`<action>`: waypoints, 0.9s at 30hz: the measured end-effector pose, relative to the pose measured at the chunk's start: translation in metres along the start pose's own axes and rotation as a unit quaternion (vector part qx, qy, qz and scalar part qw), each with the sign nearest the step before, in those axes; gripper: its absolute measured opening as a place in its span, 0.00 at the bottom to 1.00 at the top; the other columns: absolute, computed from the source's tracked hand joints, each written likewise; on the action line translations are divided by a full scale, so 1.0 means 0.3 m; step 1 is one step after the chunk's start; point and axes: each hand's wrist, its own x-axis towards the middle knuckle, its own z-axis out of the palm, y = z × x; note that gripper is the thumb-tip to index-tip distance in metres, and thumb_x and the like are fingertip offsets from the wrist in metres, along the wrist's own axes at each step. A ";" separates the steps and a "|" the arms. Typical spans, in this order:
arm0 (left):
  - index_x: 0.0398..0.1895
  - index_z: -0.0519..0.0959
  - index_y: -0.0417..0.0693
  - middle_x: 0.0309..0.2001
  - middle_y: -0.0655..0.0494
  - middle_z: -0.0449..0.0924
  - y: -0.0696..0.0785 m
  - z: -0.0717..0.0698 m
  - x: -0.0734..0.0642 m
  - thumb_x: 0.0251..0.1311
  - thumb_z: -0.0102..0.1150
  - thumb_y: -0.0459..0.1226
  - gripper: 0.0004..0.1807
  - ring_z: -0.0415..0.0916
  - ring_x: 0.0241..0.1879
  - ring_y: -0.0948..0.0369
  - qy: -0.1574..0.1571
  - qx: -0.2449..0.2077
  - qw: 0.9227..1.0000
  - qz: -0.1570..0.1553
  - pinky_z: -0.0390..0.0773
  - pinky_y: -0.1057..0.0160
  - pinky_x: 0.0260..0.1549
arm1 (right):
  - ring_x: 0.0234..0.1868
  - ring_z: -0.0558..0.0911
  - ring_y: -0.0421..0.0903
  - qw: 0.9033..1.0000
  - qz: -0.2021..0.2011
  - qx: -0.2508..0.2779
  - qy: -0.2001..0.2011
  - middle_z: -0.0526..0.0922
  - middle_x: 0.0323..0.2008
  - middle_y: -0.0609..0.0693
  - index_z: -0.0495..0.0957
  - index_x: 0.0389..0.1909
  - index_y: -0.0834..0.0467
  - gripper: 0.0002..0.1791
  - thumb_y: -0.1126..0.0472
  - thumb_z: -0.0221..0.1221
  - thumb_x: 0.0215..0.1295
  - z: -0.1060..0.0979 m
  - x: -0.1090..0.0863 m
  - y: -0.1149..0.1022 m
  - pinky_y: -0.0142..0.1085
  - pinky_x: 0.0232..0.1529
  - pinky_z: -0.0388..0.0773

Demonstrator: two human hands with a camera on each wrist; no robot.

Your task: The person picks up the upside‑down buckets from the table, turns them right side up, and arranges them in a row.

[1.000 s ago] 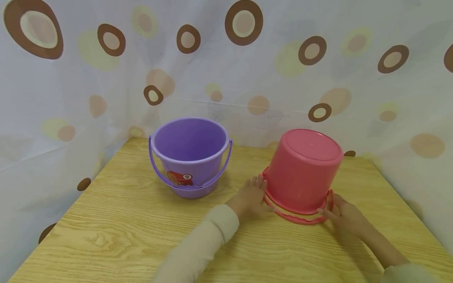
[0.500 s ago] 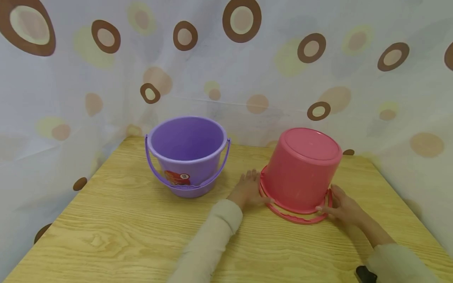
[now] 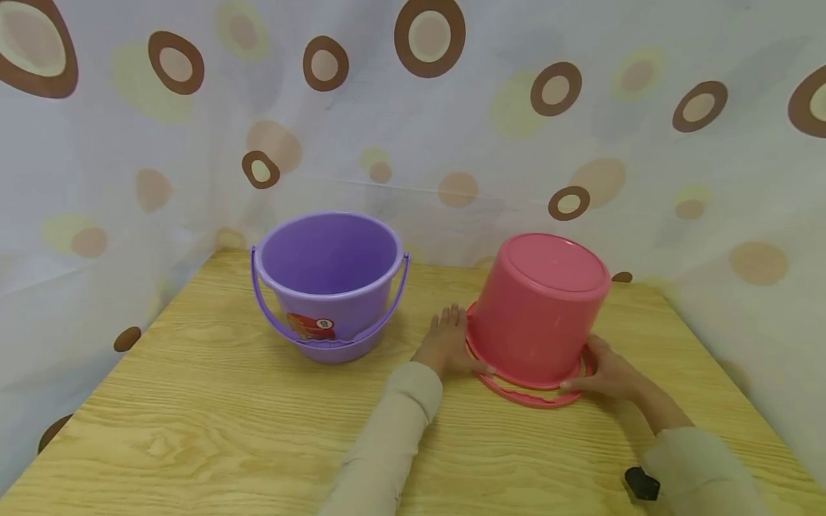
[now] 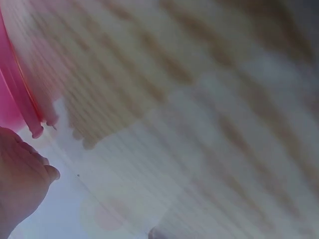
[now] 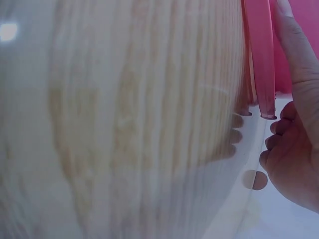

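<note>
A pinkish-red bucket (image 3: 538,322) stands upside down on the table, its base facing up. Its handle (image 3: 523,398) lies around the near side of the rim. My left hand (image 3: 449,346) is at the rim's left side, fingers extended and thumb toward the handle; the head view does not settle whether the fingers touch. On the right side, my right hand (image 3: 606,371) rests against the rim and handle, thumb in front and fingers behind. The right wrist view shows the thumb (image 5: 299,55) along the bucket. A purple bucket (image 3: 335,312) stands upright to the left, handle hanging down in front.
The wood-grain table (image 3: 213,416) holds both buckets. A white curtain (image 3: 387,115) with brown and yellow spots surrounds its back and sides. Beside the right sleeve is a small black object (image 3: 642,484).
The head view has swung slightly right, so everything sits further left. My left hand lies a little further off the red bucket's side. The right hand has edged in against the rim.
</note>
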 end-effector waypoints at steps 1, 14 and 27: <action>0.72 0.42 0.37 0.74 0.41 0.41 0.001 -0.001 0.002 0.42 0.60 0.67 0.65 0.40 0.74 0.50 -0.004 0.004 1.000 -0.001 0.45 0.54 0.72 | 0.56 0.55 0.15 1.000 0.008 -0.005 0.000 0.65 0.59 0.46 0.56 0.66 0.58 0.49 0.62 0.72 0.43 0.000 0.000 0.000 0.09 0.53 0.51; 0.72 0.45 0.37 0.73 0.42 0.44 0.005 -0.007 0.017 0.38 0.62 0.68 0.67 0.42 0.73 0.51 0.002 0.014 1.000 0.007 0.47 0.56 0.72 | 0.62 0.60 0.55 0.997 0.064 -0.046 -0.004 0.61 0.62 0.62 0.53 0.66 0.60 0.52 0.55 0.73 0.41 0.009 0.008 0.029 0.21 0.61 0.53; 0.72 0.45 0.36 0.73 0.40 0.44 0.006 -0.012 0.028 0.37 0.64 0.67 0.67 0.42 0.73 0.50 -0.023 -0.003 1.000 -0.005 0.46 0.58 0.72 | 0.58 0.58 0.66 0.995 0.057 -0.082 -0.013 0.59 0.59 0.70 0.54 0.62 0.68 0.57 0.56 0.76 0.32 0.002 0.026 0.030 0.63 0.56 0.55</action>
